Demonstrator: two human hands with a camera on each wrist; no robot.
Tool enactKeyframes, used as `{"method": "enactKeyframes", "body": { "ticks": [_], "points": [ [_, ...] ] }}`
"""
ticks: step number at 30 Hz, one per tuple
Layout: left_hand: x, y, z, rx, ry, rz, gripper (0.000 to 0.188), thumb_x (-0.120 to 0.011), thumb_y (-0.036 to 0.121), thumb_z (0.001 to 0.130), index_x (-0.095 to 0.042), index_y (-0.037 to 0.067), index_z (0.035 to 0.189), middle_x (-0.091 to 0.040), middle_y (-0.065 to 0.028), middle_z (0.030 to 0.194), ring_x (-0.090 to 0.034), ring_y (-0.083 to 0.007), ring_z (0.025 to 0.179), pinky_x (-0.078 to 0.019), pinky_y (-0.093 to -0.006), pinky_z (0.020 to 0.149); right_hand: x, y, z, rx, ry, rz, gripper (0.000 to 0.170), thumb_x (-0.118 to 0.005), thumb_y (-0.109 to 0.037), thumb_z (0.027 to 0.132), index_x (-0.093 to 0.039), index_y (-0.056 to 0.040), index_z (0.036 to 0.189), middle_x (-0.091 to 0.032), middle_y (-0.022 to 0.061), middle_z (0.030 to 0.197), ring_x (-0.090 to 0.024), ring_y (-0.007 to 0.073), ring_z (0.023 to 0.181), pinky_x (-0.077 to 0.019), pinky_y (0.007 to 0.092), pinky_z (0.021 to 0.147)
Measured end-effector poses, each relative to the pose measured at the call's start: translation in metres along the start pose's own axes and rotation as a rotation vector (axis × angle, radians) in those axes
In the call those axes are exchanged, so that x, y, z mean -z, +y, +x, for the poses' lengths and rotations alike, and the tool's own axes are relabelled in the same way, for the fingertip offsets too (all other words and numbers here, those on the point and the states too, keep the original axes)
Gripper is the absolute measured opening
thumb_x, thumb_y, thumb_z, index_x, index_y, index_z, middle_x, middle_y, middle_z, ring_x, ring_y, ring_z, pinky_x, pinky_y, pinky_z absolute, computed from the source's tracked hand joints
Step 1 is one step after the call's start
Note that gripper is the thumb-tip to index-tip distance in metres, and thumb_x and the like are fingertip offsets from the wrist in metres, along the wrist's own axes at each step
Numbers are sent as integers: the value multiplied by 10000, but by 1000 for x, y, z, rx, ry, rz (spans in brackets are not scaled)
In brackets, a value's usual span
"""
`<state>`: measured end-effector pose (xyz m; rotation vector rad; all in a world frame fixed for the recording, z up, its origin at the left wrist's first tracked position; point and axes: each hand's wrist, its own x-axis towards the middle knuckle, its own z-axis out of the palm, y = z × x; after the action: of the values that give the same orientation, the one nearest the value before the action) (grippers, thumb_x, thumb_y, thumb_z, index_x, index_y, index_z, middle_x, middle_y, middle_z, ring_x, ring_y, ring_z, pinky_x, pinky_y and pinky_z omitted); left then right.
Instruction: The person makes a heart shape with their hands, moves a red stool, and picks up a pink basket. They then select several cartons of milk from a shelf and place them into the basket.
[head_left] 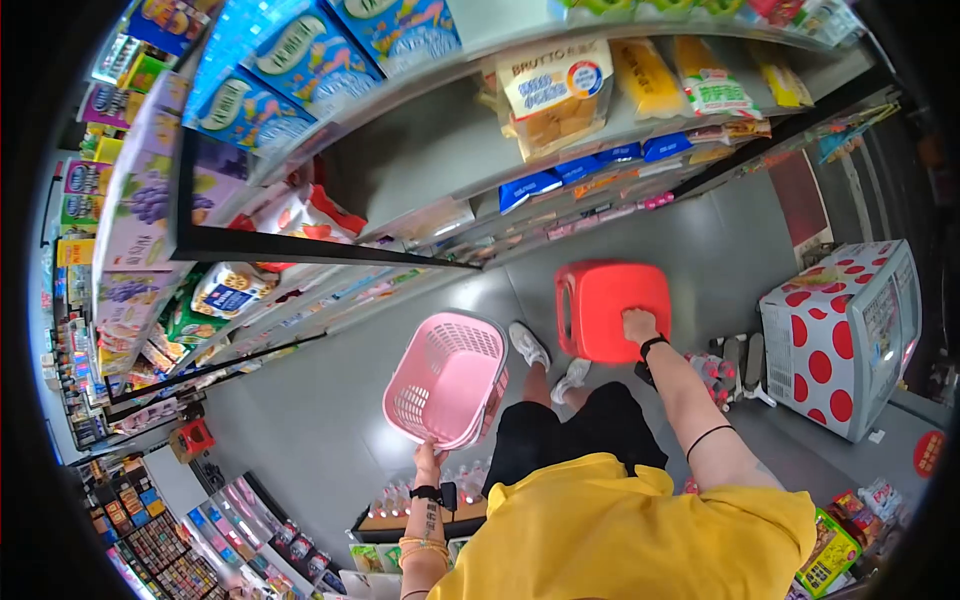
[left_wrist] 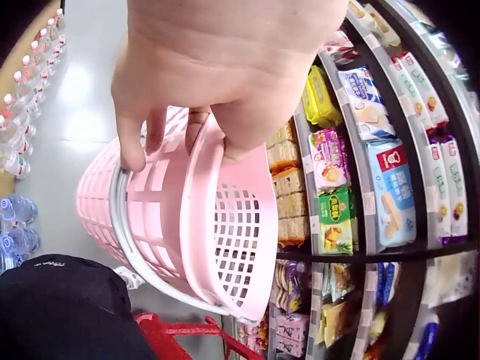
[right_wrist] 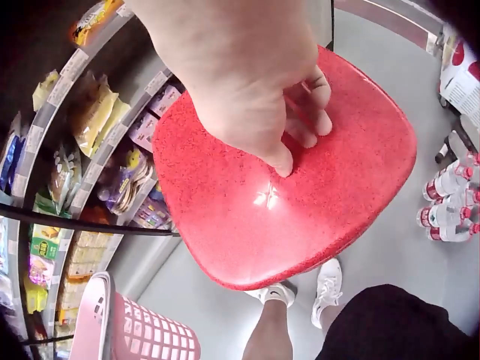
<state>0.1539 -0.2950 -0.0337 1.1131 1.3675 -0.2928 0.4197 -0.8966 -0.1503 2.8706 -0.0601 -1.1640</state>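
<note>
My left hand [head_left: 428, 460] grips the rim of a pink plastic shopping basket [head_left: 452, 385] with latticed sides. In the left wrist view, the thumb is inside the basket wall [left_wrist: 169, 225] and the fingers are outside, near its grey handle [left_wrist: 127, 232]. The basket holds nothing in the head view. My right hand [head_left: 640, 325] holds a red plastic stool [head_left: 590, 312] from above. Over the middle of the stool's seat [right_wrist: 225, 210], the right fingers curl down and inward with the thumb opposite; the fingertips' grip point is partly hidden.
Snack shelves [head_left: 420, 150] run across the front and left. A polka-dotted freezer [head_left: 820, 350] stands to the right, with bottles [right_wrist: 450, 202] beside it. More bottles [left_wrist: 22, 97] line a ledge behind the basket. White shoes [head_left: 528, 345] are on the grey floor between basket and stool.
</note>
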Motion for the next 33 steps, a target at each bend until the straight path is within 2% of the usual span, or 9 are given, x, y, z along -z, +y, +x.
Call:
{"method": "enactKeyframes", "body": {
  "ticks": [4, 9, 13, 16, 23, 26, 29, 31, 33],
  "points": [
    [-16, -2, -5, -11, 85, 101, 233, -706, 169, 848, -626, 38, 1022, -646, -66, 956, -644, -187, 740, -577, -308, 626, -4, -6, 19, 71, 0, -20, 239, -611, -241, 890, -686, -141, 1093, -730, 115, 1090, -711, 286, 1024, -577, 441, 839],
    [-26, -21, -17, -63, 177, 169, 78, -685, 123, 879, -668, 58, 920, -651, 1, 804, -616, -118, 657, -555, -276, 627, -4, -19, 57, 88, -87, -32, 317, -670, -289, 876, -652, -130, 1150, -729, 111, 1089, -708, 287, 1027, -579, 431, 847],
    [-27, -39, -26, -142, 138, 143, 73, -657, 54, 897, -694, 36, 958, -705, -42, 905, -686, -162, 783, -588, -326, 719, -17, -25, 90, 77, -122, -22, 402, -705, -350, 890, -621, -123, 1210, -714, 118, 1126, -685, 288, 1091, -569, 426, 886],
    [-33, -47, -32, -145, 142, 118, 82, -669, 77, 906, -705, 28, 960, -718, -42, 885, -687, -132, 753, -573, -291, 659, -25, -27, 108, 106, -147, -26, 383, -702, -348, 887, -629, -125, 1189, -713, 116, 1131, -680, 287, 1100, -565, 423, 888],
    [-53, -61, -43, -103, 92, 132, 99, -674, 71, 900, -705, 7, 969, -729, -74, 895, -699, -155, 757, -590, -308, 687, -47, -38, 126, 134, -174, -11, 333, -705, -334, 871, -667, -130, 1132, -723, 112, 1117, -688, 281, 1081, -565, 423, 877],
    [-71, -57, -53, -111, 76, 111, 99, -666, 69, 903, -706, 13, 974, -727, -71, 876, -695, -154, 742, -590, -316, 668, -43, -46, 123, 131, -87, 8, 217, -621, -160, 852, -739, -145, 1034, -751, 102, 1068, -717, 270, 1041, -577, 409, 892],
    [-83, -50, -65, -79, 17, 138, 129, -652, 77, 925, -711, 28, 1029, -733, -59, 938, -697, -161, 815, -583, -323, 740, -58, -45, 137, 133, -176, -1, 284, -684, -286, 872, -683, -117, 1101, -734, 124, 1079, -703, 292, 1047, -574, 424, 865],
    [-86, -54, -66, -89, 11, 139, 149, -644, 81, 931, -713, 36, 1055, -737, -59, 974, -700, -166, 857, -578, -329, 792, -65, -44, 142, 134, -176, 5, 279, -678, -278, 871, -685, -113, 1096, -734, 131, 1076, -704, 299, 1042, -573, 432, 872],
    [-91, -56, -68, -129, 17, 129, 133, -645, 73, 918, -714, 42, 1027, -725, -37, 933, -676, -138, 784, -563, -306, 687, -76, -41, 141, 127, -134, 34, 274, -670, -270, 872, -685, -106, 1092, -734, 141, 1071, -704, 308, 1036, -572, 442, 877]
  ]
}}
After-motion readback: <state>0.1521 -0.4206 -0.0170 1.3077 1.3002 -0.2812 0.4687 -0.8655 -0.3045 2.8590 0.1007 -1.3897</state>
